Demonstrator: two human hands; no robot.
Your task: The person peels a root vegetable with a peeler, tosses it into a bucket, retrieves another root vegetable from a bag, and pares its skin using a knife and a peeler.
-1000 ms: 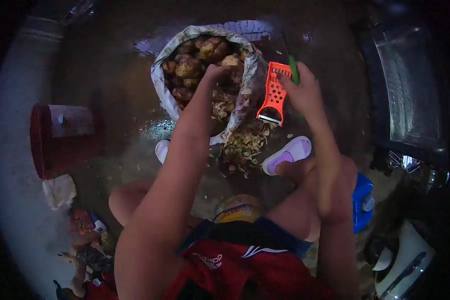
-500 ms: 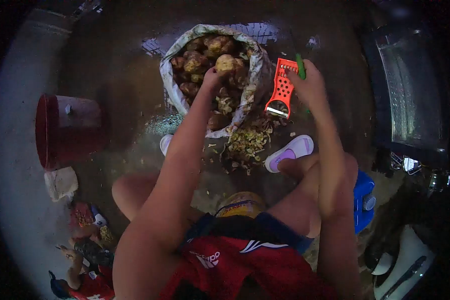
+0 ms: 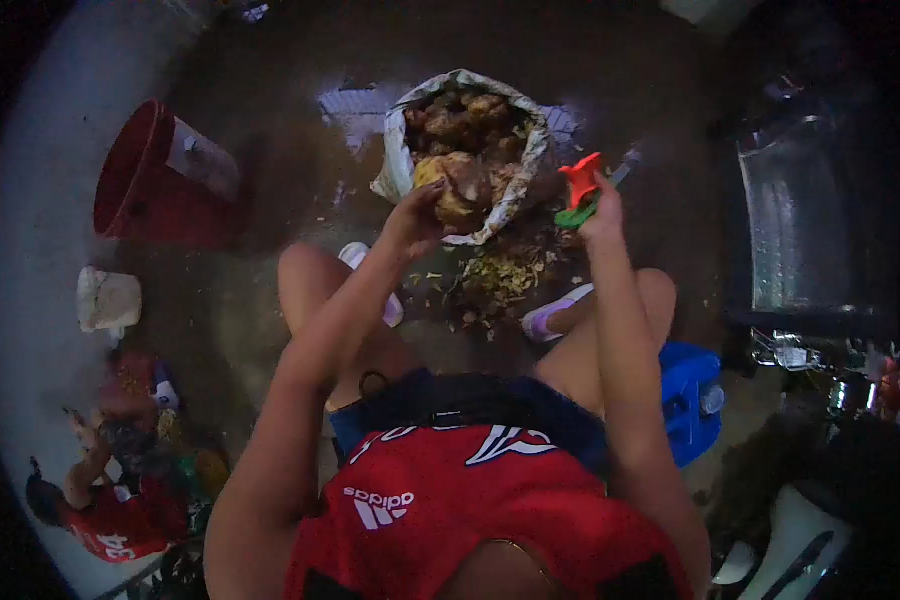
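My left hand [image 3: 417, 217] is closed round a large brownish-yellow root vegetable [image 3: 460, 187] at the near edge of an open white sack [image 3: 397, 150]. More brown root vegetables [image 3: 467, 115] fill the sack. To the right, my right hand [image 3: 602, 212] grips an orange peeler [image 3: 581, 178] together with a green-handled knife [image 3: 574, 215], whose blade points up and right. The peeler is tilted and seen from a narrow angle. Yellowish peelings [image 3: 500, 277] lie on the floor just below the sack, between my feet.
On the left are a tipped red bucket [image 3: 135, 170], a white container [image 3: 109, 299] and a seated person in red [image 3: 135, 520]. A blue jug [image 3: 690, 403] stands by my right knee. A dark, shiny-fronted object [image 3: 785, 225] is at the right.
My left hand has lifted the root vegetable towards me to the sack's near edge. My right hand has turned the peeler and knife. The whole view has shifted.
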